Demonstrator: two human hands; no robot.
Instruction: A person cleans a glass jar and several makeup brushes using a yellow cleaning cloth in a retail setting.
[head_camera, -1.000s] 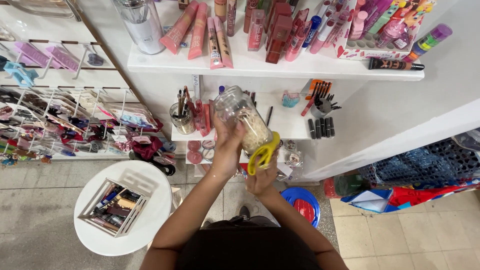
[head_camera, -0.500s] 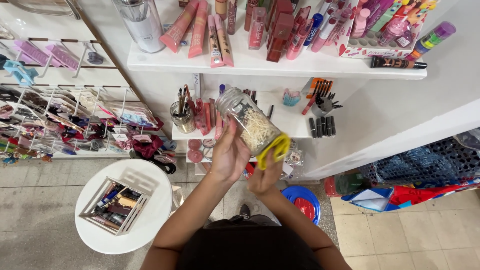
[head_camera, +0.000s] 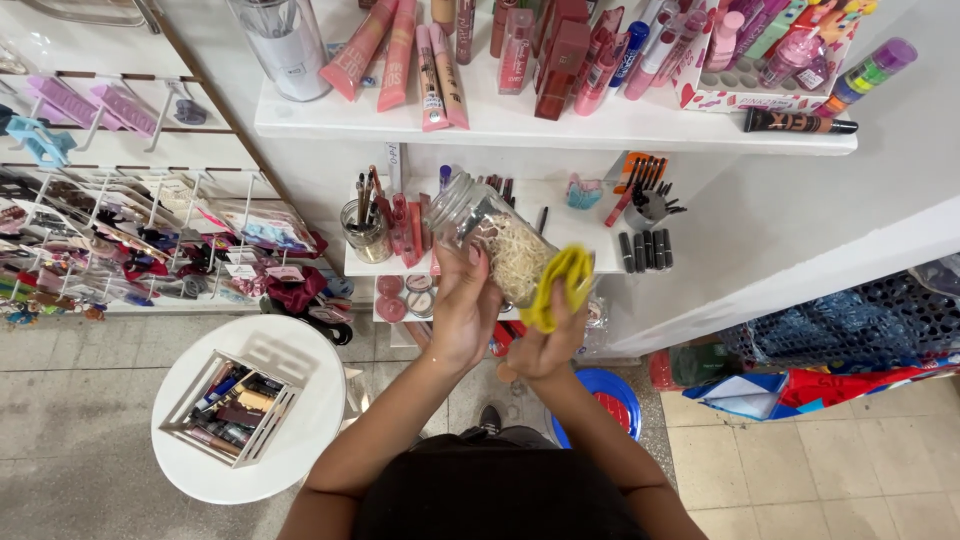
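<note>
Behind the held jar, crowded cosmetics shelves; round stool lower left.

At frame centre, the jar is clear glossy glass, filled with pale, stringy shredded paper. The yellow cloth against it looks soft and matt. The upper shelf is smooth white board. At lower left, the round table is matt white.

Bare arms, dark top (sleeves unseen).
</note>
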